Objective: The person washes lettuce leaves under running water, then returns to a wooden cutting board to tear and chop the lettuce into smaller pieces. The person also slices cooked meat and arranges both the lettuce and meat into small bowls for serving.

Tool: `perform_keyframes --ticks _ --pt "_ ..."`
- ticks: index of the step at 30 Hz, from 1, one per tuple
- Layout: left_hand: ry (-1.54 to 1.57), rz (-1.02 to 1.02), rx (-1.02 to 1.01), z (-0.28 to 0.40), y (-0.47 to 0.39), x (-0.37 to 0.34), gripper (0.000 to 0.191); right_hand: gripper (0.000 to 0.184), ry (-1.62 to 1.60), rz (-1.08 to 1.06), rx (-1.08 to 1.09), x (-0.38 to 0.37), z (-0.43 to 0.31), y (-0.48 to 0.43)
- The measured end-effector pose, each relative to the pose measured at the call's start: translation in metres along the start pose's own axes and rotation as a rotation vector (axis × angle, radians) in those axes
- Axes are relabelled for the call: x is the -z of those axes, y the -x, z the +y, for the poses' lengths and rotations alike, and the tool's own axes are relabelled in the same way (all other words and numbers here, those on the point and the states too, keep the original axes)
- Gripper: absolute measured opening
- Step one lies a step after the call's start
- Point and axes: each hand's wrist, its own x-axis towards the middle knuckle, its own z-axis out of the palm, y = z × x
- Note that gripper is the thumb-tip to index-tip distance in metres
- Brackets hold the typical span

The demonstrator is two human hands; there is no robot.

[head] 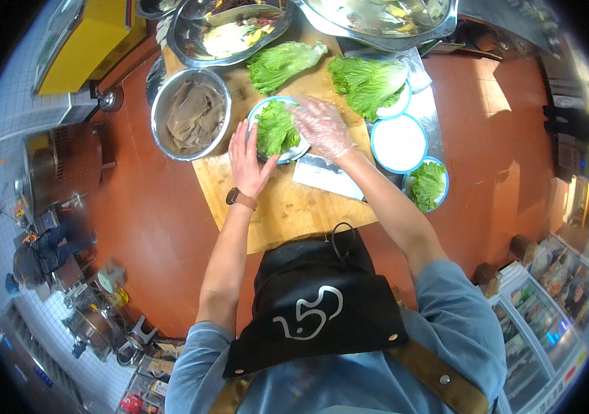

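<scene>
Lettuce leaves (277, 129) lie on a blue-rimmed white plate (294, 153) on the wooden cutting board (284, 212). My bare left hand (251, 159), fingers apart, rests at the plate's left edge. My right hand (323, 124), in a clear plastic glove, is at the plate's right side, over the rim and beside the leaves; whether it grips anything is hidden. To the left stands a metal bowl (155, 121) of sliced brown meat (196, 116). A cleaver blade (325, 176) lies below my right hand. A lettuce head (284, 62) lies behind the plate.
More lettuce (367, 83) lies at the right on a plate. Near it are a blue-rimmed plate (399, 142) and another with lettuce (427, 185). Two large metal basins (175, 39) (377, 41) of food stand at the back. A person (41, 256) is at the far left.
</scene>
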Motion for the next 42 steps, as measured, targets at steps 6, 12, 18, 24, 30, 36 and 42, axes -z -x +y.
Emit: perform_keyframes --ticks 6,12,18,24,30,36,42 --pt "0.313 0.096 0.488 0.015 0.020 0.005 0.034 0.035 -0.178 -0.071 -0.520 0.015 0.003 0.012" --pt "0.216 0.016 0.293 0.032 0.044 -0.007 0.019 0.022 -0.064 -0.041 -0.144 0.012 -0.024 0.039" --pt "0.500 0.166 0.574 0.030 0.043 -0.010 0.024 0.022 0.118 -0.195 0.121 0.004 -0.055 0.051" --pt "0.097 0.206 0.120 0.026 0.021 0.009 0.048 0.019 0.052 -0.380 0.128 -0.004 -0.099 0.071" --pt "-0.033 0.123 -0.087 0.015 0.004 0.005 0.046 0.024 -0.372 -0.190 -0.241 -0.014 -0.093 0.072" --pt "0.284 0.192 0.168 -0.013 0.021 -0.015 0.050 0.033 -0.238 0.115 -0.683 -0.029 -0.040 0.050" --pt "0.658 0.104 0.455 -0.059 0.008 -0.042 0.048 0.035 -0.169 0.022 -0.961 -0.049 -0.017 0.034"
